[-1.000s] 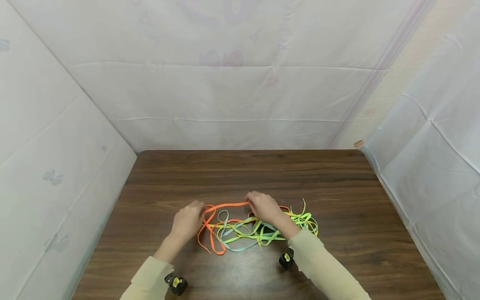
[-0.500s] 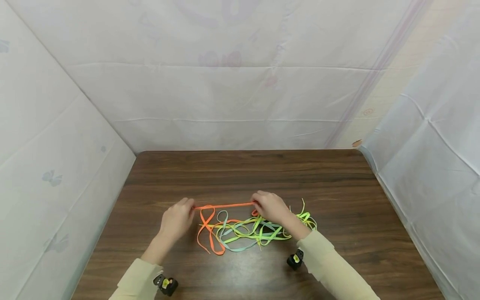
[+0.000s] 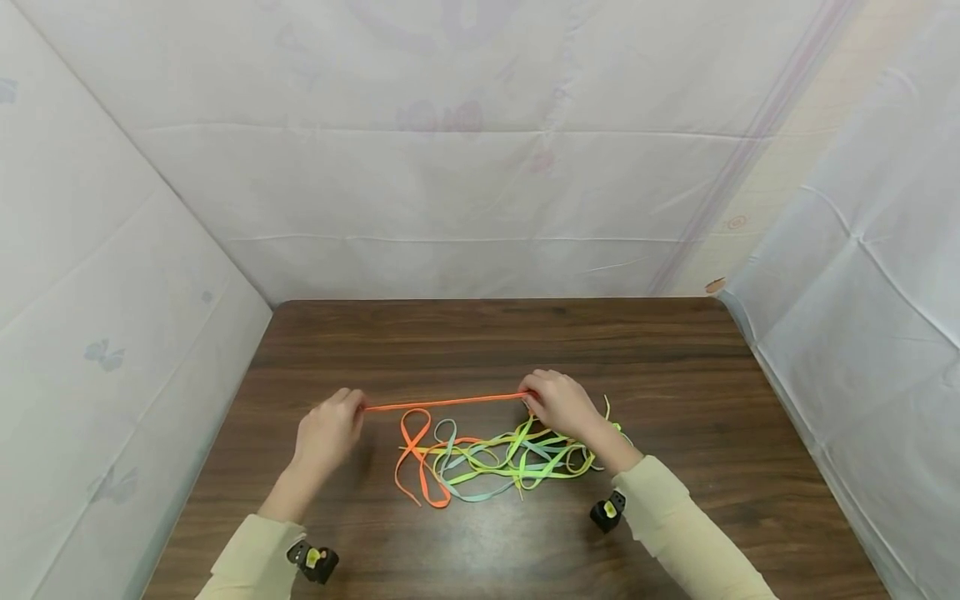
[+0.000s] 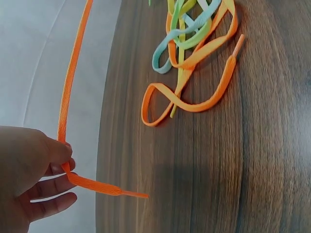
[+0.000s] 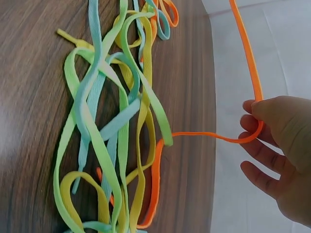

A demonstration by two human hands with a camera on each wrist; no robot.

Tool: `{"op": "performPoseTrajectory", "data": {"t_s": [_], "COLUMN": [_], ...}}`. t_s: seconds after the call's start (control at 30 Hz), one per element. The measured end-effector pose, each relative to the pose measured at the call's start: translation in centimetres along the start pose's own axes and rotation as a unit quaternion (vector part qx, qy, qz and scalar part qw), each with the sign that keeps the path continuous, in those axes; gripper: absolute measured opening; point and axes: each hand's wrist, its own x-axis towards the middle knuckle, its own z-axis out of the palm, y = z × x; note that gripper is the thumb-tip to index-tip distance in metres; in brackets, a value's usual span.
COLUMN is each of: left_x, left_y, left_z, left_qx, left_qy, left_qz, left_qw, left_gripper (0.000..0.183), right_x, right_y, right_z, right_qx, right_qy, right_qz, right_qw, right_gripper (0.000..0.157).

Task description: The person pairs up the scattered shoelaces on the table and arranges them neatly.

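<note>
An orange shoelace is stretched nearly straight between both hands, above the far side of a tangle of laces. My left hand pinches it between thumb and fingers; its tipped end hangs past the fingers in the left wrist view. On the other side my right hand pinches the same lace, and from those fingers the orange strand runs down into the pile in the right wrist view. Light green, yellow and pale blue laces lie looped over one another on the table.
The dark wood-grain table carries the tangle near its middle. An orange loop with a loose end lies at the pile's left. White printed sheets hang behind and at both sides. Small black cameras are strapped to the wrists.
My left hand has moved left and my right hand right and slightly away, drawing the slack orange lace straight. The orange strand at the right has been pulled partly out of the pile.
</note>
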Motion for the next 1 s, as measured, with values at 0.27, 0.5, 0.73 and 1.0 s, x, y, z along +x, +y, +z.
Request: {"op": "performPoseTrajectory", "data": {"t_s": [0.27,0.5,0.73,1.0], "left_x": [-0.3,-0.5,-0.5,0.2], "left_y": [-1.2,-2.4,-3.5,-4.4], "left_z": [0.1,-0.1,0.0,-0.1], "left_qx": [-0.001,0.0,-0.001,0.007], "left_qy": [0.021,0.015,0.021,0.018], "left_qz": [-0.003,-0.016,-0.023,-0.035], "left_qw": [0.9998,0.9998,0.9995,0.9992], "left_gripper": [0.009,0.008,0.007,0.007], "right_x": [-0.6,-1.6,-2.4,-3.0], "right_y": [1.0,2.2,3.6,5.1], "right_z": [-0.6,-1.0,-1.6,-2.5], "right_qx": [-0.006,-0.014,-0.013,-0.017], "right_qy": [-0.012,-0.02,-0.016,-0.02], "right_qz": [0.008,0.011,0.025,0.04], "right_qw": [1.0,1.0,0.999,0.999], "right_gripper": [0.007,0.009,0.007,0.009]}}
